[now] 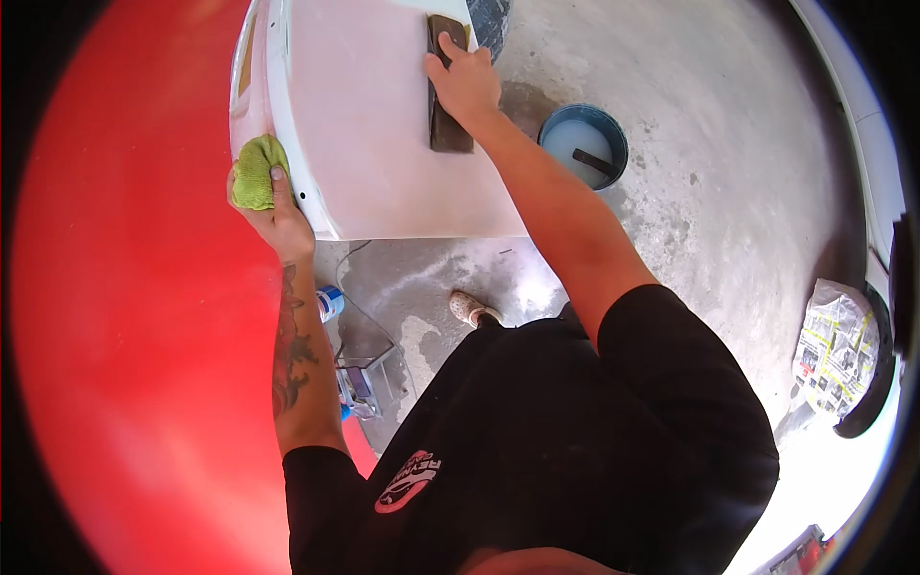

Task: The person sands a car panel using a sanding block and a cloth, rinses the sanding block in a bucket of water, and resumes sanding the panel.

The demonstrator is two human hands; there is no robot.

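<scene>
My right hand [467, 84] grips a long dark sanding block [448, 129], which lies against a pale pinkish-white panel [374, 115] near its right edge. Some fingers rest on top of the block. At the panel's left edge, my left hand [278, 216] is closed around a bunched yellow-green cloth [257, 172], with the thumb over it. The panel has a white rim with small dark holes. Whether the cloth presses on the rim or only sits beside it, I cannot tell.
A dark bucket [623, 165] of cloudy liquid, with a dark flat piece in it, stands right of the panel. A large red surface [144, 287] fills the left. Below the panel are a blue-and-white can [330, 303] and a cable. Paper-covered plastic [836, 347] lies far right.
</scene>
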